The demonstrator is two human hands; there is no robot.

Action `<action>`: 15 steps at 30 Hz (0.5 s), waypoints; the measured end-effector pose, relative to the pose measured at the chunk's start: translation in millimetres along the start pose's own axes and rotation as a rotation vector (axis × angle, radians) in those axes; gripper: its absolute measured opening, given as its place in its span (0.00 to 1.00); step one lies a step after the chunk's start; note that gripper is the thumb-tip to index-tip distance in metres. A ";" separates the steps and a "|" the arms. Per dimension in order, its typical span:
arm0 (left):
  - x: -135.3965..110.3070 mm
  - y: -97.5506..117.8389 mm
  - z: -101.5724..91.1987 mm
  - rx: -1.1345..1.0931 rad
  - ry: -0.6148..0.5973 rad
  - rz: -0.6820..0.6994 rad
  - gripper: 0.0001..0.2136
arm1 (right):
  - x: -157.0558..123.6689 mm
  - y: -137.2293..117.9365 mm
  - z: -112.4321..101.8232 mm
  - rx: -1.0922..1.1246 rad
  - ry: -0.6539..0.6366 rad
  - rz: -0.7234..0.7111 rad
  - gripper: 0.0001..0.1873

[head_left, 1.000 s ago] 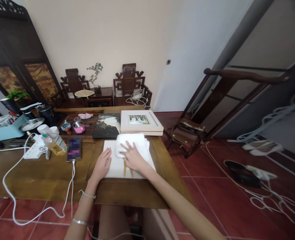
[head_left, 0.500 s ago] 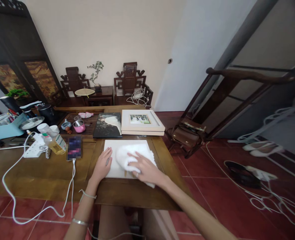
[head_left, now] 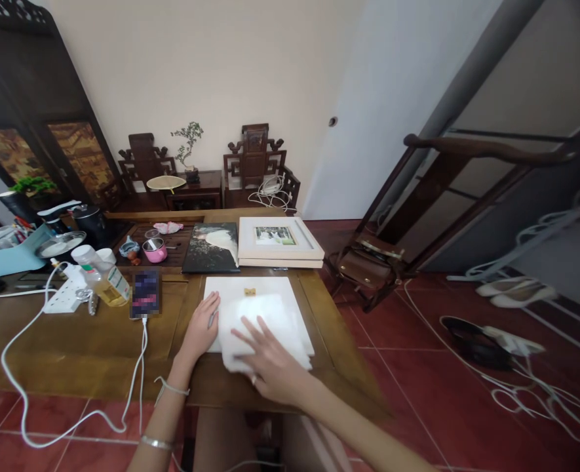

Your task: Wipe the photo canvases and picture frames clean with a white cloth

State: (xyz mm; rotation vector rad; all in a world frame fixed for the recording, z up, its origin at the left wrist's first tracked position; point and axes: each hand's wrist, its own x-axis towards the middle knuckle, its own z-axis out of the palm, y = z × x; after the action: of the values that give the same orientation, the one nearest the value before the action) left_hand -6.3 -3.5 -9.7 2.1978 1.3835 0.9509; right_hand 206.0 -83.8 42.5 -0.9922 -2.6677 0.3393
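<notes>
A flat white panel (head_left: pixel 282 288) lies on the wooden table in front of me. A small gold-coloured fitting (head_left: pixel 250 292) shows near its far edge. My left hand (head_left: pixel 202 328) rests on the panel's left edge, open, fingers stretched out. On the near part of the panel my right hand (head_left: pixel 270 357) holds a white cloth (head_left: pixel 265 311), its fingers spread and pressing over it. The cloth is slightly blurred, and its near edge reaches past the panel toward the table edge.
Behind the panel lie a dark picture with a white bird (head_left: pixel 213 248) and stacked light-wood frames (head_left: pixel 282 257). Leftward are a phone (head_left: pixel 145 295) on a cable, an oil-coloured bottle (head_left: pixel 110 285), a power strip (head_left: pixel 66 295) and a pink pot (head_left: pixel 154 250). A wooden chair (head_left: pixel 447 170) stands right.
My right hand has drawn the cloth toward me and spread it flatter, uncovering the gold-coloured fitting. My left hand has stayed on the panel's left edge.
</notes>
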 end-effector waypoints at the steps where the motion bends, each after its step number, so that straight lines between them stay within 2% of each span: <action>1: 0.0 -0.2 0.0 -0.001 -0.003 -0.001 0.20 | -10.5 -4.0 -2.1 0.033 -0.015 -0.046 0.19; 4: 0.1 -0.2 0.4 0.001 -0.001 -0.003 0.20 | -26.1 -0.2 -12.4 0.103 -0.037 -0.107 0.16; 6: 0.2 -0.3 1.4 0.003 0.007 0.004 0.20 | -20.6 15.0 -19.6 0.109 -0.024 -0.058 0.15; 11: -0.1 2.6 2.6 -0.025 0.028 -0.003 0.19 | 36.6 59.1 -24.7 -0.010 0.052 0.161 0.18; 13: -0.3 7.8 -0.3 -0.056 0.052 -0.012 0.20 | 63.5 62.9 -19.7 -0.089 0.076 0.259 0.20; 15: -0.6 14.5 -5.3 -0.105 0.102 -0.010 0.20 | 82.5 55.4 -11.7 -0.157 0.085 0.307 0.20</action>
State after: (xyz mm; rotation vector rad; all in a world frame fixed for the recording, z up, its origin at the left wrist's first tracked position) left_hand -0.9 -10.8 2.8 2.0897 1.3550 1.1197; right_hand 183.1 13.2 50.5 -1.4356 -2.4955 0.1444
